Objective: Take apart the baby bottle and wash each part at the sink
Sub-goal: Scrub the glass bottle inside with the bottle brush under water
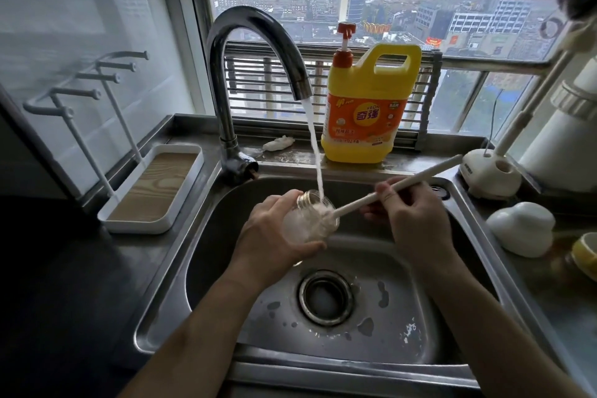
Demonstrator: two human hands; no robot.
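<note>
My left hand (274, 233) grips the clear bottle body (311, 220) over the steel sink (200, 268), its threaded mouth tilted up toward the tap. Water runs from the chrome faucet (258, 52) into that mouth. My right hand (416, 213) holds the long white handle of a bottle brush (413, 179). The brush head is inside the bottle, pushed in through the mouth. A white dome-shaped part (520, 228) sits on the counter to the right. A yellow ring-like part (584, 255) lies at the right edge, partly cut off.
A yellow dish-soap jug (368, 107) with an orange pump stands on the ledge behind the sink. A white drying rack with pegs and a wood-look tray (151, 184) sits at the left. A white brush stand (491, 171) is at the right. The drain (326, 297) lies below my hands.
</note>
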